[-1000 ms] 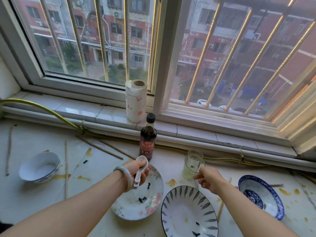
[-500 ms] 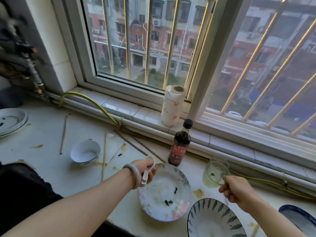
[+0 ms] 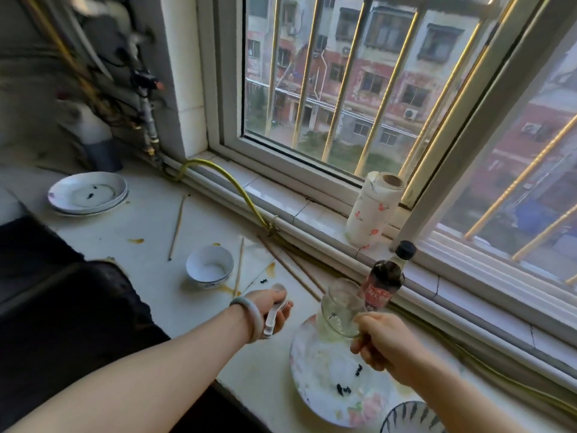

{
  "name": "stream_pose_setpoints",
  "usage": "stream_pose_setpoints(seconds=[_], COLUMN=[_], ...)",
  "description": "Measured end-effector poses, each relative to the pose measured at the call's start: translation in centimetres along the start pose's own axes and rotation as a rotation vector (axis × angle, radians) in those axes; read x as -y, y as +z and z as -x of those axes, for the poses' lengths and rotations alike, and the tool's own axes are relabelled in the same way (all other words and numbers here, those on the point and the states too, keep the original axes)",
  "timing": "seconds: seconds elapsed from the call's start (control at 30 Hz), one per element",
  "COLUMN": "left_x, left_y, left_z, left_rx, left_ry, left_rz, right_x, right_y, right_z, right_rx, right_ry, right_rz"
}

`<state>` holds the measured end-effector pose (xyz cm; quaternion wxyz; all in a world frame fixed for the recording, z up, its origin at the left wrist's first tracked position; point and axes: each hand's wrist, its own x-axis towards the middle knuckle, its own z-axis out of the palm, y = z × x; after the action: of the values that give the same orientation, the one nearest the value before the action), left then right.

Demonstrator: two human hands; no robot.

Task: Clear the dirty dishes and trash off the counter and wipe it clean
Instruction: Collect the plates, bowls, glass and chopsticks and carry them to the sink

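Observation:
My left hand (image 3: 272, 310) grips a white ceramic spoon (image 3: 274, 307) above the stained counter (image 3: 150, 232). My right hand (image 3: 384, 345) holds a clear glass mug (image 3: 338, 310) by its handle, lifted over a floral plate (image 3: 331, 389) that carries dark scraps. A small white bowl (image 3: 209, 266) stands on the counter to the left of my left hand. Two stacked white plates (image 3: 87, 192) lie at the far left. Loose chopsticks (image 3: 176, 228) are scattered over the counter among yellow sauce spots.
A dark sauce bottle (image 3: 385, 278) stands behind the mug by the sill. A paper towel roll (image 3: 373, 210) sits on the windowsill. A yellow hose (image 3: 231, 185) runs along the sill. A leaf-patterned plate (image 3: 406, 417) peeks in at the bottom. A dark area (image 3: 46, 292) lies left.
The view has swung left. My right hand has lifted the glass mug off the counter and carried it left over the floral plate. My left hand with the spoon has moved off that plate.

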<state>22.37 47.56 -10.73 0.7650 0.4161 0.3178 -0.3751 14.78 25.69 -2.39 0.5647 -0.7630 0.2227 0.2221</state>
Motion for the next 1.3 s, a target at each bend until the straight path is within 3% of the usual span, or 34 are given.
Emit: stream_pose_setpoints(seconds=[0.37, 0.67, 1.3], left_x=[-7.5, -14.0, -20.4], left_y=[-11.8, -20.3, -23.3], left_z=[5.4, 4.8, -0.6], left_rx=[-0.142, -0.176, -0.1], left_ry=[0.176, 0.224, 0.034], left_rz=[0.088, 0.108, -0.109], right_x=[9.4, 12.5, 11.0], right_y=[12.7, 22.5, 26.6], right_z=[-5.7, -11.9, -15.2], right_rx=[0.144, 0.056, -0.05], right_ry=[-0.117, -0.059, 0.091], right_rz=[0.076, 0.093, 0.174])
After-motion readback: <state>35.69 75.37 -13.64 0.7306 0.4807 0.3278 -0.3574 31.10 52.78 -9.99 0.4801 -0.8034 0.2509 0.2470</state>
